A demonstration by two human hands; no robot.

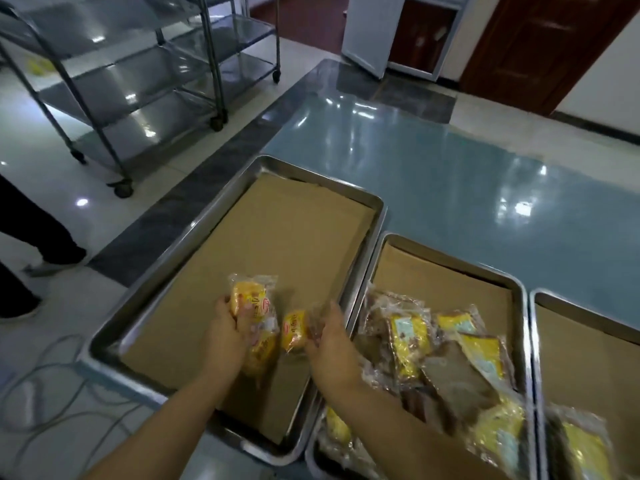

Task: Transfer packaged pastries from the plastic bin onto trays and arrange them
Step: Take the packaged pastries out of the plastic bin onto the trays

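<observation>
Because they look light, soft and slippery, the yellow packets [254, 306] gripped in the curled left hand [228, 329] and the small packet [294, 329] pinched by the right hand [330, 344], both just over the left tray [180, 247], want gentle holds across the wrapper.

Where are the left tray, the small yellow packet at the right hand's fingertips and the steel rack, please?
left tray [199, 233]: head view, on its left rim.
small yellow packet [294, 329]: head view, middle of its printed wrapper.
steel rack [138, 76]: head view, on a middle shelf.
</observation>
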